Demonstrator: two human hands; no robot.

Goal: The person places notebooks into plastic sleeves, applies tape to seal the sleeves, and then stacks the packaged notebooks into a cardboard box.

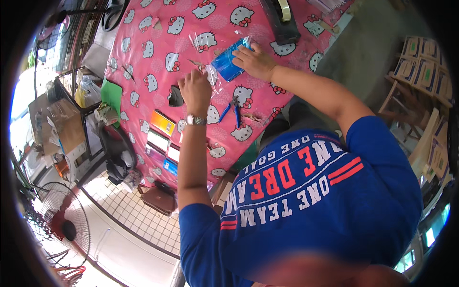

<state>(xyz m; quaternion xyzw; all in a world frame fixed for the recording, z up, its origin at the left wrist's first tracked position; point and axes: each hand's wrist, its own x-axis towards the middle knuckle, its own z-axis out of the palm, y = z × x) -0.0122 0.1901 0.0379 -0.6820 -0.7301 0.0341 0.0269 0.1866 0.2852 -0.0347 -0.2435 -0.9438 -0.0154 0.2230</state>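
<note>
A flat blue rectangular pack [228, 62] with a glossy clear wrapping lies tilted on the pink patterned tablecloth. My right hand [256, 62] grips its right end, fingers bent over the top face. At the pack's left end is a loose bit of crumpled clear plastic [213, 80]. My left hand [195, 90], a metal watch on its wrist, is closed with its fingertips at that plastic. Nearer me lies a pair of blue-handled pliers [231, 111], handles apart. A small dark curved piece [175, 96] sits just left of my left hand.
A black tape dispenser [285, 31] stands at the far right of the table. Several small coloured packs, including an orange one [163, 123], lie left of my left forearm. A green sheet [111, 103] hangs at the left edge. A fan [67, 227] stands lower left.
</note>
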